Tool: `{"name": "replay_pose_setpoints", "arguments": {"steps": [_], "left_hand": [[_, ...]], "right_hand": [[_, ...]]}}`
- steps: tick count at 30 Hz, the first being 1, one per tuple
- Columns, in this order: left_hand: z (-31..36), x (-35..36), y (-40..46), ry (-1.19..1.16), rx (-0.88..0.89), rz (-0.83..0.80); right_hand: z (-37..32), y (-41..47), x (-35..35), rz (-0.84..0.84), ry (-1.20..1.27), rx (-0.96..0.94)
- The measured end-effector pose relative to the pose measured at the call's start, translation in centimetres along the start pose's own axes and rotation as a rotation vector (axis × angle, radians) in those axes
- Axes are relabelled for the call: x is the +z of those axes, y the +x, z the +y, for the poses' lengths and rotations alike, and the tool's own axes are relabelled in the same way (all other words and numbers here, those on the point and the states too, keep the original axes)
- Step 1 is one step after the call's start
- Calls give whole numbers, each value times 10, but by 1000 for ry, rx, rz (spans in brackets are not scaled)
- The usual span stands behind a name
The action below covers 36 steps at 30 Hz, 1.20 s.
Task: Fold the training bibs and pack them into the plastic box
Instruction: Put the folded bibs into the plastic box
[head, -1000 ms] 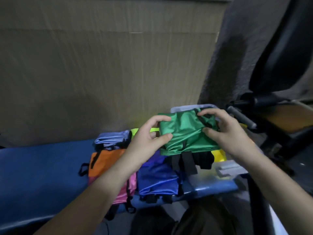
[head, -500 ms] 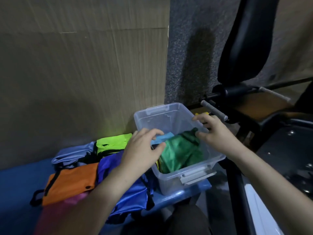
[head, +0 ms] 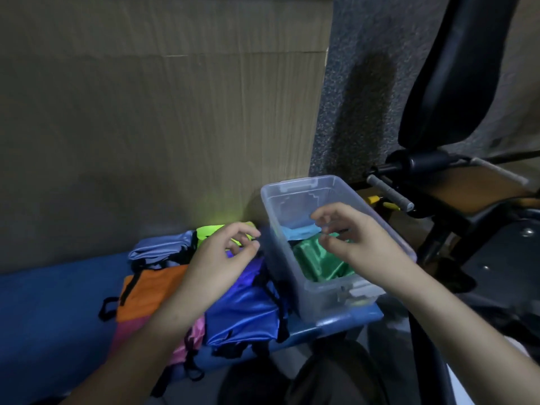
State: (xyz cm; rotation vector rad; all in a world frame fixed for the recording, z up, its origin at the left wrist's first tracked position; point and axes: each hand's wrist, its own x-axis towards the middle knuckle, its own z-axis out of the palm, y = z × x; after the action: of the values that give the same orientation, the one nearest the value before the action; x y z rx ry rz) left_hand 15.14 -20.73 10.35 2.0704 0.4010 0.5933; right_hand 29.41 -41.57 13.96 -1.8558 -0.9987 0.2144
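Green bib [head: 320, 263] released since half a second ago: it was being pushed down by both hands, now it is seen lying in the plastic box [head: 336, 290] with both hands lifted off it. A light blue piece [head: 298, 230] is seen folded behind it, toward the far wall of the box.

Left hand [head: 222, 264]: fingers loosely curled, nothing held; positioned outside the box, directly above the pile of unpacked bibs. Right hand [head: 355, 238]: fingers loosely curled, nothing gripped as far as can be told; hovering over the box interior above the green bib.

Remaining bibs are laid on the blue bench [head: 43, 311], all left of the box: royal blue bib [head: 242, 314] just beside the box wall, neon yellow bib [head: 210, 232] behind it, orange bib [head: 152, 290], lavender bib [head: 159, 249] and pink bib [head: 128, 331] further left.

Key relation: the pile lies left of the box, under the left hand. The next pick is judged best made by the left hand; the royal blue bib is nearest, its long side running roughly parallel to the box's long wall.
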Motion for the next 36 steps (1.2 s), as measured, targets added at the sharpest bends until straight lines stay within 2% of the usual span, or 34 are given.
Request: {"name": "replay_pose_setpoints", "arguments": {"steps": [4, 9, 13, 17, 23, 31, 36], "left_hand": [[-32, -49, -34, 7, -57, 36], [-93, -107, -82, 58, -185, 104], [-141, -131, -115, 117, -314, 144], [-175, -139, -141, 267, -363, 179], [-203, -136, -147, 193, -587, 137], [-206, -132, -140, -21, -665, 107], [-210, -130, -150, -41, -589, 117]], "right_hand": [[-31, -6, 50, -96, 86, -38], [-37, -8, 129, -234, 141, -39], [-27, -12, 191, -311, 89, 14], [-9, -20, 240, -360, 28, 66], [12, -25, 291, -217, -129, 108], [22, -32, 327, -217, -300, 164], [24, -48, 338, -208, -281, 123]]}}
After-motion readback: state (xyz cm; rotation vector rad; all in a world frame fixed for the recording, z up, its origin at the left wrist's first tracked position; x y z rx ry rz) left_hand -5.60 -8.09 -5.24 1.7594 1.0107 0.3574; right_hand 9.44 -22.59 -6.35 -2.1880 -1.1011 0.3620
